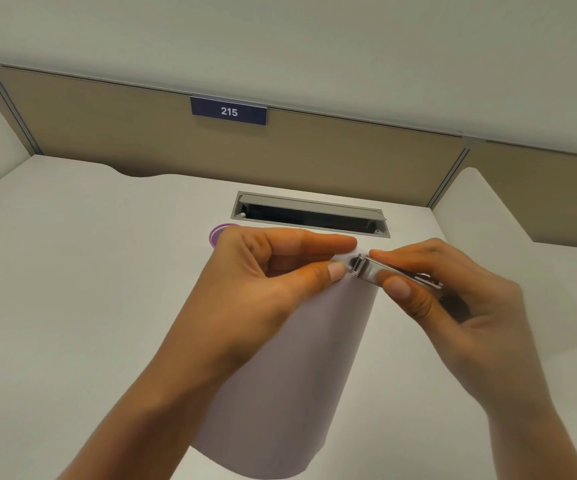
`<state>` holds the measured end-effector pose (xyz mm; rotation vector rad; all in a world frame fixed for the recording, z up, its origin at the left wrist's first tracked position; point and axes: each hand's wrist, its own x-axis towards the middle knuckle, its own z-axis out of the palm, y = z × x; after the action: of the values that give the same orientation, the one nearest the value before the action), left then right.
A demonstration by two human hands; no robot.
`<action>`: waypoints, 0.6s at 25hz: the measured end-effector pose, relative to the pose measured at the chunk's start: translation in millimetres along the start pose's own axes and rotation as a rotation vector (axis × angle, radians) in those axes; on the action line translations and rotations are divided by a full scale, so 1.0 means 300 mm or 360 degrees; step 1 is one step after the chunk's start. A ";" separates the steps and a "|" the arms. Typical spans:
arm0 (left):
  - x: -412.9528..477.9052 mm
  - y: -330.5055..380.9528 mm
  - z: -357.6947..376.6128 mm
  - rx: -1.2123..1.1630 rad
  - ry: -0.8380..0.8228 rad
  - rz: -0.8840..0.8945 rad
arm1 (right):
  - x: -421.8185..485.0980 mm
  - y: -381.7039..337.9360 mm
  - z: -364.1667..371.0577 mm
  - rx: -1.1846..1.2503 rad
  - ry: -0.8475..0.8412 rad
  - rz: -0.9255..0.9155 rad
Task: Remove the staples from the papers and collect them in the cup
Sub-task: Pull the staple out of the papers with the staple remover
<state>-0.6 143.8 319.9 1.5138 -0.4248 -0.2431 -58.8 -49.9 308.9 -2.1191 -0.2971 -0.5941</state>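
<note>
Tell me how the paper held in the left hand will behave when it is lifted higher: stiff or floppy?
Probably floppy: the paper is pinched only at its top corner by the left hand, and it already bows as it hangs. It looks thin, so likely light. The metal staple remover in the right hand could tear that corner if pulled hard.

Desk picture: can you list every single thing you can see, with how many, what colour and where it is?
papers: one bundle, white, held up over the desk middle
metal tool: one, silver, at the papers' top corner
cup: one, purple, behind the left hand, mostly hidden
desk: one, white, across the bottom
cable slot: one, grey, open, at the desk's back
partition: tan, behind the desk
number sign: one, blue, reads 215, on the partition's top
left hand: one, pinching the papers' top corner
right hand: one, holding the metal tool
</note>
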 end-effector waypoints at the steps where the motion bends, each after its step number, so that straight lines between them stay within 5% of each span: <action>1: 0.001 -0.001 -0.001 -0.0010 -0.0021 -0.0006 | 0.001 0.003 -0.004 0.0006 -0.0015 -0.0014; 15: 0.041 -0.030 -0.011 -0.0213 -0.0366 -0.0315 | -0.003 0.035 -0.041 -0.0186 -0.0087 -0.0286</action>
<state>12.8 141.4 312.5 1.4013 -0.4317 -0.5940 -58.9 -66.1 307.2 -2.2386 -0.4983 -0.6728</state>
